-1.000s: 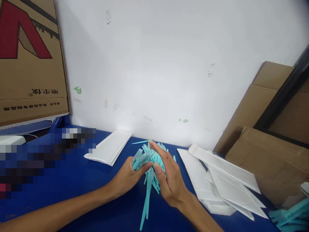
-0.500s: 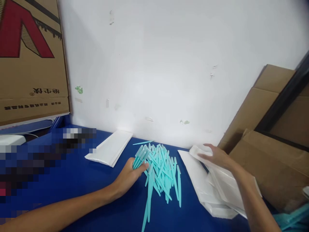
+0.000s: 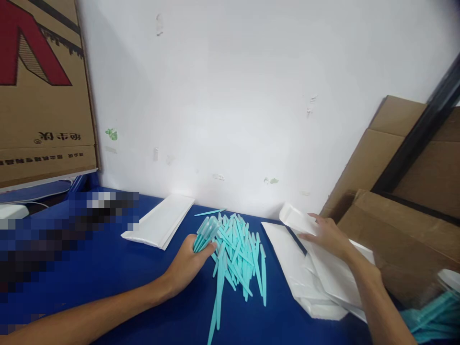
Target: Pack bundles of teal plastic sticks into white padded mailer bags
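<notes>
A heap of thin turquoise plastic sticks point(image 3: 239, 254) lies on the blue table point(image 3: 143, 292) near the wall. My left hand point(image 3: 189, 266) sits at the heap's left edge, fingers closed round a small bundle of turquoise sticks point(image 3: 205, 233) that pokes up from the fist. My right hand point(image 3: 328, 237) rests on the top white paper sleeve point(image 3: 298, 219) of a loose pile of white sleeves point(image 3: 316, 282) to the right; the fingers lie on the sleeve and its near end is lifted slightly.
A second stack of white sleeves point(image 3: 160, 221) lies left of the heap. A big printed cardboard box point(image 3: 43, 96) stands at the left, brown cartons point(image 3: 402, 225) at the right. More turquoise sticks point(image 3: 434, 316) show at the bottom right. A blurred-out patch covers the left table.
My right hand left the stick heap and moved right onto the white sleeve pile, then settled on the top sleeve. My left hand kept its bundle and stayed put.
</notes>
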The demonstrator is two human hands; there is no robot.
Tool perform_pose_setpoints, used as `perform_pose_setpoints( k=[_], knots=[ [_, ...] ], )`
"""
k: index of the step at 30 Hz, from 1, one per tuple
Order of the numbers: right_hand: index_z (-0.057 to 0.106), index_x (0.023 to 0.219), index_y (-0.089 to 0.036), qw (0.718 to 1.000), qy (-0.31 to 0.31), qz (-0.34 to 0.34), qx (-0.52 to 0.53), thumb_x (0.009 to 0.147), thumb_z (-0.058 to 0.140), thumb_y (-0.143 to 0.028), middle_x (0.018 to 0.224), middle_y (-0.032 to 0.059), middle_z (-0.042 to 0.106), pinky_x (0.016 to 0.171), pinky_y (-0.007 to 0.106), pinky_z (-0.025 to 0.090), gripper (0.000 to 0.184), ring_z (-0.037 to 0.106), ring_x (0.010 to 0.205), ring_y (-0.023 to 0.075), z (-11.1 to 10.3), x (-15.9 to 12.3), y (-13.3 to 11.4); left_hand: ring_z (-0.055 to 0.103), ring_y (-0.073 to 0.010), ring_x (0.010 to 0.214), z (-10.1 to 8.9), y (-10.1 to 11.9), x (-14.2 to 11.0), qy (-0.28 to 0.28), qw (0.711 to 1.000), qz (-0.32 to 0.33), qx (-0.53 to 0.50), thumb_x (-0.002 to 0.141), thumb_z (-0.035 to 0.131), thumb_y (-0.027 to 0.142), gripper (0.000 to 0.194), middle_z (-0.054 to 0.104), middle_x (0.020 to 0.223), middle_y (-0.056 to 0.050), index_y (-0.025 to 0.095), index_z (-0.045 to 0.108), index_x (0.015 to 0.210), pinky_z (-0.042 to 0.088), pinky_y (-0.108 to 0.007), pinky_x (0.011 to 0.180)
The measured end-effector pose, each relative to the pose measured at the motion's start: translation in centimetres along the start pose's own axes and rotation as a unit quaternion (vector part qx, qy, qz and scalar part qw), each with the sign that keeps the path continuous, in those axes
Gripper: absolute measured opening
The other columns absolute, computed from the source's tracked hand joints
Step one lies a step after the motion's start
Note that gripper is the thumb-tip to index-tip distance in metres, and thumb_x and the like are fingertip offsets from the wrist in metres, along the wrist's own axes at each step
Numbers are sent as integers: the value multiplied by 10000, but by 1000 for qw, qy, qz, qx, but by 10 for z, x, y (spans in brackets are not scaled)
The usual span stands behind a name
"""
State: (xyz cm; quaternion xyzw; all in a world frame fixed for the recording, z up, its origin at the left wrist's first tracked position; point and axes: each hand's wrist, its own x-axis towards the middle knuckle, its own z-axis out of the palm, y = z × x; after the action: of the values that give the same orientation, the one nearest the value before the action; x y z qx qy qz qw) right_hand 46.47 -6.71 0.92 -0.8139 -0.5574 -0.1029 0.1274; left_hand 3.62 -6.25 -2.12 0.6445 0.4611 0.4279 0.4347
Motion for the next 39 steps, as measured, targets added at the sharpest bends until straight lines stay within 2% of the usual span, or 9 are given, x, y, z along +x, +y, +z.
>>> perform_pose_setpoints(
  k=[5, 9, 14, 18, 22, 26, 29, 34, 39],
  knots=[
    [469, 1423, -162, 980, 132, -141, -46, 821, 620, -558, 1244, 210, 563, 901, 501, 452, 736, 575, 1101, 381, -21, -11, -47, 345, -101, 496, -10, 9, 0, -80, 982, 138, 102, 887, 499, 347, 350, 359, 540, 50, 211, 378, 588, 265, -254, 508],
    [514, 1346, -206, 947, 163, -277, -22, 853, 643, -359, 1177, 130, 623, 938, 505, 422, 532, 567, 1065, 323, -28, -31, -103, 492, -129, 514, -22, 19, 2, -100, 925, 268, 249, 806, 499, 163, 187, 560, 568, 15, 194, 507, 622, 291, -264, 544],
    [478, 1377, -220, 905, 157, -395, 13, 801, 658, -156, 1202, 108, 593, 1000, 498, 387, 606, 534, 1110, 300, -29, -60, -154, 626, -212, 611, -39, 30, 15, -15, 857, 219, 466, 808, 456, 157, 171, 670, 659, -34, 212, 581, 705, 312, -288, 563],
    [443, 1399, -228, 894, 163, -415, 51, 788, 646, -120, 1227, 109, 572, 987, 502, 403, 653, 518, 1130, 305, -33, -71, -164, 674, -281, 685, -52, 35, 26, 20, 802, 168, 572, 814, 436, 164, 205, 714, 759, -98, 204, 637, 797, 369, -317, 595],
    [425, 1412, -224, 889, 171, -417, 78, 792, 647, -154, 1235, 122, 568, 958, 505, 429, 662, 519, 1127, 314, -36, -76, -165, 694, -302, 735, -52, 35, 28, 14, 779, 151, 608, 803, 438, 124, 207, 721, 793, -128, 180, 636, 831, 417, -346, 649],
    [432, 1415, -216, 886, 162, -429, 67, 777, 662, -149, 1244, 126, 572, 965, 507, 426, 681, 527, 1118, 316, -32, -83, -177, 698, -312, 754, -45, 29, 24, 2, 774, 151, 614, 803, 411, 81, 240, 718, 811, -147, 161, 625, 876, 427, -359, 656],
    [434, 1419, -212, 885, 165, -432, 49, 753, 677, -119, 1240, 126, 583, 975, 499, 426, 714, 541, 1105, 308, -28, -89, -189, 694, -316, 752, -40, 26, 21, 2, 783, 149, 604, 848, 391, 113, 292, 711, 796, -147, 150, 579, 1067, 426, -361, 653],
    [428, 1417, -218, 887, 167, -428, 36, 743, 669, -85, 1226, 120, 591, 976, 512, 423, 728, 546, 1092, 304, -24, -92, -198, 638, -255, 625, -39, 39, 10, -53, 848, 131, 512, 774, 480, 191, 384, 674, 763, -61, 181, 430, 1155, 350, -295, 542],
    [432, 1410, -207, 884, 178, -430, 35, 754, 654, -64, 1234, 126, 588, 952, 505, 430, 707, 542, 1075, 299, -23, -92, -197, 594, -225, 664, -43, 56, -2, -87, 887, 174, 418, 854, 426, 293, 178, 615, 727, 1, 234, 423, 1022, 350, -294, 601]
  ],
)
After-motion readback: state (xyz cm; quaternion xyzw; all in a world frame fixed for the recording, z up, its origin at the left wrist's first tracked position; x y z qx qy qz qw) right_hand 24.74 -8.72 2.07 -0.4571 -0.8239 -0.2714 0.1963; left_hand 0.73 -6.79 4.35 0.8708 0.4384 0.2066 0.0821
